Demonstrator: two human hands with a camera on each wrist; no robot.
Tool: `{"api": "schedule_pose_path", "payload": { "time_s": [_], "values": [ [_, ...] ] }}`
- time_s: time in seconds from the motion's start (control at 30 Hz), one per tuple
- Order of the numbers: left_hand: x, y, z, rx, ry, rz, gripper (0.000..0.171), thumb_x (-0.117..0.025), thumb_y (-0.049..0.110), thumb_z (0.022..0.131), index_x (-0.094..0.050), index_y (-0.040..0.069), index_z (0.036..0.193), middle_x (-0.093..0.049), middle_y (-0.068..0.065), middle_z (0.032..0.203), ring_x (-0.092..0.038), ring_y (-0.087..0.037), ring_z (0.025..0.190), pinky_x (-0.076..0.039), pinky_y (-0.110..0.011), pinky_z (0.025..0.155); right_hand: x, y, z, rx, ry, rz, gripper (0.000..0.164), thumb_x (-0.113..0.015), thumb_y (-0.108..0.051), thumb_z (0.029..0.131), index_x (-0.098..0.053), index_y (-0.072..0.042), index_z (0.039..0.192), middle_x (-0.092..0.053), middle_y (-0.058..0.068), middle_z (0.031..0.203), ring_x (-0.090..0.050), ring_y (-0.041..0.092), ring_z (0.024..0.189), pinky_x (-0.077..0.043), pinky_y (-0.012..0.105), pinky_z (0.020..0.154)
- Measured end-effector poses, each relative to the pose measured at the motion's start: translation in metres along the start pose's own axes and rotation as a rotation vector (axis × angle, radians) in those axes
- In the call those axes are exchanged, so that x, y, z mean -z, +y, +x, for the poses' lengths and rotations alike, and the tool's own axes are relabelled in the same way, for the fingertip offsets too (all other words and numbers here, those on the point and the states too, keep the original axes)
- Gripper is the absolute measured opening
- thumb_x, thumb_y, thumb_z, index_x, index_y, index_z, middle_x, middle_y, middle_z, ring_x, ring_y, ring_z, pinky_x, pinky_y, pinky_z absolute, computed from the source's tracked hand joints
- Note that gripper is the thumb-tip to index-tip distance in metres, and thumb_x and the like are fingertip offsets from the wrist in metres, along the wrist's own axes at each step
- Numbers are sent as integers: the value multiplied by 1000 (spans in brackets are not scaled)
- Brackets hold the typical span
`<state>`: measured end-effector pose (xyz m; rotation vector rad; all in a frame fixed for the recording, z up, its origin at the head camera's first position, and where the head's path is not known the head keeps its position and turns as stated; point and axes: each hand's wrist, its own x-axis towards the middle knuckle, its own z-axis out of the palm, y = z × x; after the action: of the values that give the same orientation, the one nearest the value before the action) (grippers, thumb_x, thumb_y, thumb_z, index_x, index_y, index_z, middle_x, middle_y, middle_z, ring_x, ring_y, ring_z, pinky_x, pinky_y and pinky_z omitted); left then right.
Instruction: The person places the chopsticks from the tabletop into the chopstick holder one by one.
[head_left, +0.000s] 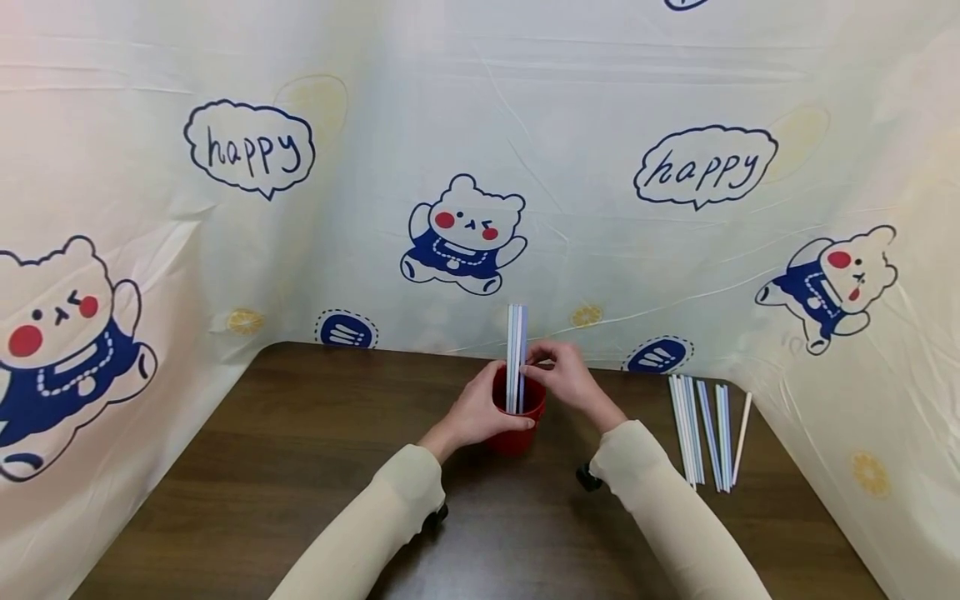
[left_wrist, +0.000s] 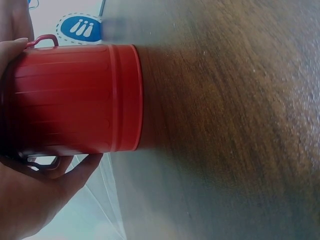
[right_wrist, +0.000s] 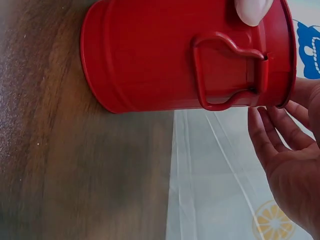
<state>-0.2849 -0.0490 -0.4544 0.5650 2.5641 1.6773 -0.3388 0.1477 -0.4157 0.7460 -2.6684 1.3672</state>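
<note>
A red metal bucket [head_left: 514, 437] with side handles stands upright on the table. My left hand [head_left: 480, 408] grips it round the near left side of the rim, thumb across the front; in the right wrist view its thumb tip [right_wrist: 252, 11] presses on the red wall. A bundle of pale white, blue and lilac straws [head_left: 516, 342] rises upright out of the bucket, lower ends inside. My right hand [head_left: 566, 379] reaches over the far right rim and pinches the straws between thumb and index finger. In the right wrist view its other fingers [right_wrist: 280, 130] curl loosely beside the rim.
More straws [head_left: 684, 429] lie in loose groups at the right side of the brown wooden table [head_left: 315, 433], with a single pale straw [head_left: 742, 437] outermost. A printed white cloth [head_left: 585, 242] hangs behind the table and along both sides.
</note>
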Motion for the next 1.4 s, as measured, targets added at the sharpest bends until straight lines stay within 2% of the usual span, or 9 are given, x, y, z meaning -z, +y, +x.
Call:
{"api": "schedule_pose_path", "payload": {
  "time_s": [0.17, 0.33, 0.43, 0.6, 0.73, 0.87, 0.97, 1.2, 1.4],
  "values": [
    [-1, -2, -3, 12, -10, -13, 88, -91, 32, 75, -41, 20, 147, -56, -3, 140, -55, -23, 123, -48, -52, 106, -1, 2, -4, -26, -22, 9, 14, -75, -10, 94, -72, -9, 107, -72, 8, 108, -67, 25, 100, -57, 48, 94],
    [0, -2, -3, 19, -17, -15, 88, -91, 32, 75, -41, 21, 146, -55, -1, 140, -55, -21, 124, -50, -51, 104, 5, 5, -9, -33, -28, -16, 27, -72, -20, 97, -68, -8, 120, -70, 11, 115, -66, 26, 104, -56, 49, 97],
    [1, -1, -2, 18, -17, -5, 87, -91, 32, 75, -41, 22, 145, -56, 1, 139, -56, -20, 123, -52, -48, 102, 14, 6, -11, -36, 4, -106, 35, -70, -23, 98, -64, -7, 128, -67, 15, 122, -64, 30, 110, -55, 50, 97],
    [3, 1, -1, 19, -17, 10, 87, -91, 33, 75, -41, 21, 145, -56, -1, 139, -56, -20, 122, -54, -47, 100, 30, 14, -16, -64, 60, -356, 41, -69, -24, 99, -60, -5, 133, -57, 17, 135, -57, 36, 123, -49, 54, 104],
    [4, 1, 0, 21, -14, 5, 88, -91, 32, 75, -41, 21, 146, -55, -3, 139, -55, -21, 123, -54, -48, 99, 47, 31, -21, -95, 117, -496, 45, -72, -22, 97, -58, -1, 134, -50, 21, 140, -51, 39, 128, -44, 57, 108],
    [3, 0, 1, 25, -15, 3, 87, -91, 32, 75, -42, 21, 145, -55, -1, 138, -55, -19, 122, -55, -47, 97, 63, 57, -31, -123, 159, -579, 50, -75, -17, 92, -57, 6, 134, -50, 27, 139, -48, 45, 129, -41, 60, 107],
    [2, -2, 1, 35, -18, 8, 87, -91, 33, 74, -41, 23, 145, -55, 2, 138, -55, -17, 122, -55, -46, 97, 74, 74, -41, -179, 172, -634, 55, -77, -15, 90, -56, 8, 134, -49, 30, 138, -48, 49, 127, -41, 62, 105],
    [2, -1, -1, 31, -11, -6, 87, -91, 31, 75, -41, 21, 146, -56, 0, 138, -55, -20, 122, -55, -48, 98, 95, 106, -66, -330, 110, -766, 68, -81, -19, 86, -50, 11, 138, -46, 37, 137, -46, 57, 123, -42, 69, 100],
    [1, -1, -1, 39, -20, -2, 88, -91, 31, 75, -41, 22, 146, -55, 1, 138, -55, -18, 122, -54, -47, 98, 108, 130, -87, -454, 93, -755, 74, -79, -19, 86, -44, 10, 145, -40, 41, 140, -41, 61, 125, -39, 74, 99]
  ]
}}
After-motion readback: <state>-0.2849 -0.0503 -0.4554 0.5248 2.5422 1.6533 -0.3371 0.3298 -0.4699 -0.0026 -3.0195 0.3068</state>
